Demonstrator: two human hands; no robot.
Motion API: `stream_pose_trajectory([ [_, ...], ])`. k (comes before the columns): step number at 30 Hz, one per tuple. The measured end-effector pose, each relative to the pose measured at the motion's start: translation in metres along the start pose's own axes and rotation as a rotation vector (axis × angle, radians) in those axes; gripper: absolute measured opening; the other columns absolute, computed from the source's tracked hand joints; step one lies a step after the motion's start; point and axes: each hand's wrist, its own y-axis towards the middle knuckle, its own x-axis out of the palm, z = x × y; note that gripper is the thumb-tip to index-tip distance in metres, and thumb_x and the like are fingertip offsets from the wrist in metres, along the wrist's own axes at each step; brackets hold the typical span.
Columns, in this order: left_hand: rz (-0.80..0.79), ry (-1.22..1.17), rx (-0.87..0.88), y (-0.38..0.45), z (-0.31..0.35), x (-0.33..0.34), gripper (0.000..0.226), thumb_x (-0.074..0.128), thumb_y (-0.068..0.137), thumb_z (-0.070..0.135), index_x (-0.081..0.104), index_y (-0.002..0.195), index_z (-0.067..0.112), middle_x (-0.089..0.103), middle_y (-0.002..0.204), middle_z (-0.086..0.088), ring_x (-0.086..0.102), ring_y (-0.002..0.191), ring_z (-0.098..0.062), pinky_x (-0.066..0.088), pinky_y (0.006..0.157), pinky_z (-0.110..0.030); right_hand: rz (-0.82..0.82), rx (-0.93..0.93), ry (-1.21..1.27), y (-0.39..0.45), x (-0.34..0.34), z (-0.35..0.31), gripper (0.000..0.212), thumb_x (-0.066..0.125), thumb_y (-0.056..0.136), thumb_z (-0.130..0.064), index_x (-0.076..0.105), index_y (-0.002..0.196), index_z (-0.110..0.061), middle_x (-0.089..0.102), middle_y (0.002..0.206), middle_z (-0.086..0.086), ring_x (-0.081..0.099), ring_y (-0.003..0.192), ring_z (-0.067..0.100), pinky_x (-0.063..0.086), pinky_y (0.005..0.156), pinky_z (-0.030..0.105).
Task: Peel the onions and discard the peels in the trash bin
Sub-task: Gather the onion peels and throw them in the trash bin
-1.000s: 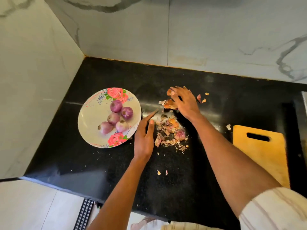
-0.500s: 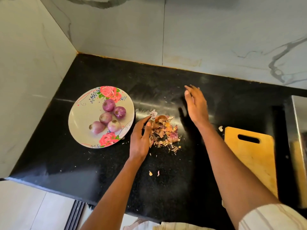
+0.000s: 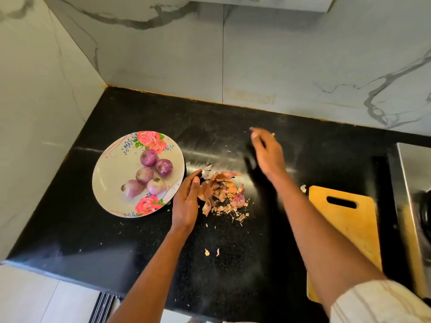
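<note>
Edging the peel pile (image 3: 221, 192), left hand (image 3: 186, 203) flat, fingers straight; right hand (image 3: 268, 152) raised, blurred, grip unclear

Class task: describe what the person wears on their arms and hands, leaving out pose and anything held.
Both hands, left hand and right hand, are bare and gloveless. The forearms are uncovered. Only the right arm shows clothing: a pale cream sleeve with faint stripes, pushed up near the elbow. A small ring-like glint near the right hand is too blurred to confirm.
</note>
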Motion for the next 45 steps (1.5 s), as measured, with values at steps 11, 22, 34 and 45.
stream_pose_trajectory([
  [11, 0.113, -0.065, -0.035, -0.010, -0.002, -0.007, 0.031, 0.046, 0.108, 0.034, 0.064, 0.132, 0.027, 0.066, 0.131, 0.009, 0.058, 0.124, 0.000, 0.044, 0.103, -0.017, -0.519, -0.234, -0.226, -0.056, 0.062, 0.000, 0.048, 0.039, 0.104, -0.053, 0.051, 0.146, -0.032, 0.041, 0.158, -0.006, 0.024, 0.151, 0.015, 0.011, 0.121, 0.047],
  [22, 0.093, 0.030, 0.055, -0.030, 0.005, -0.033, 0.031, 0.048, 0.108, 0.026, 0.063, 0.134, 0.016, 0.068, 0.126, 0.007, 0.061, 0.118, 0.001, 0.046, 0.098, -0.014, -0.392, -0.590, -0.677, -0.108, 0.078, 0.011, 0.058, 0.042, 0.092, -0.076, 0.051, 0.137, -0.041, 0.043, 0.150, -0.004, 0.034, 0.141, 0.024, 0.028, 0.116, 0.044],
  [34, 0.104, 0.012, -0.006, -0.054, 0.007, -0.040, 0.031, 0.046, 0.107, 0.038, 0.065, 0.129, 0.028, 0.068, 0.127, 0.008, 0.060, 0.122, -0.006, 0.050, 0.106, -0.033, -0.378, -0.586, -0.557, -0.110, 0.065, -0.004, 0.047, 0.046, 0.098, -0.061, 0.059, 0.128, -0.028, 0.058, 0.129, -0.002, 0.049, 0.120, 0.017, 0.036, 0.099, 0.040],
  [45, 0.225, 0.036, 0.006, -0.079, -0.022, -0.057, 0.028, 0.048, 0.108, 0.031, 0.066, 0.129, 0.028, 0.068, 0.127, 0.011, 0.059, 0.122, -0.001, 0.047, 0.102, -0.024, -0.389, -0.390, -0.469, -0.122, 0.082, -0.002, 0.081, 0.038, 0.088, -0.083, 0.023, 0.156, -0.043, 0.017, 0.168, -0.001, 0.007, 0.156, 0.022, 0.004, 0.127, 0.046],
])
